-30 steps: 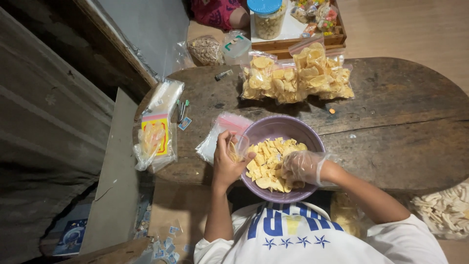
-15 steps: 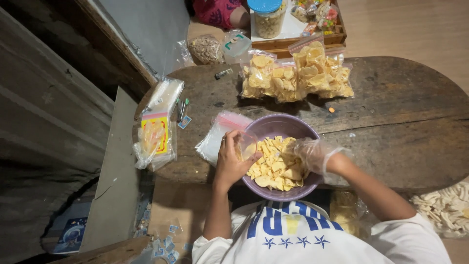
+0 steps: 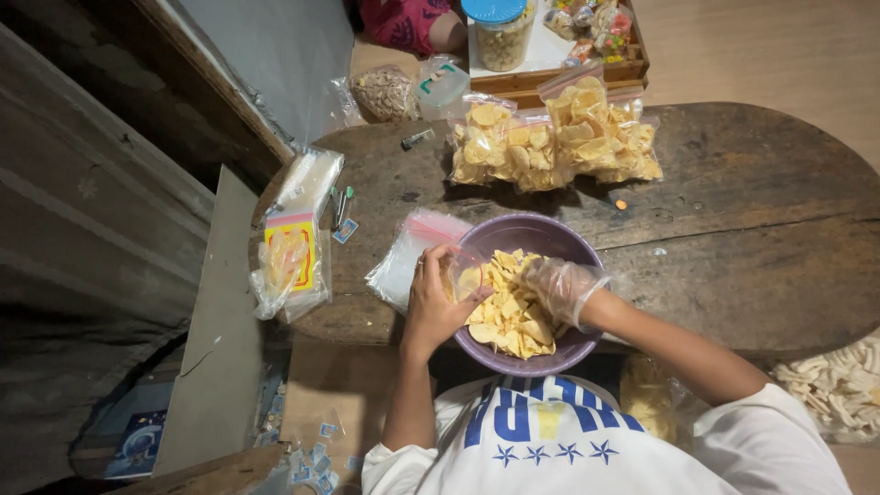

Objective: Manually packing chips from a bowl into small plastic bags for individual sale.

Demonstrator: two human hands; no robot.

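Your left hand (image 3: 438,307) grips a clear bag (image 3: 461,278) at the bowl's (image 3: 513,234) rim; your gloved right hand (image 3: 561,286) curls over the chips (image 3: 509,316) beside it.

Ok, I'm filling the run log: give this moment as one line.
left hand: holds clear bag at bowl rim | right hand: gloved, in chips | table: filled chip bags

A dark, worn oval wooden table (image 3: 733,238) stands on a pale floor (image 3: 779,55), beside a grey wall (image 3: 82,275).
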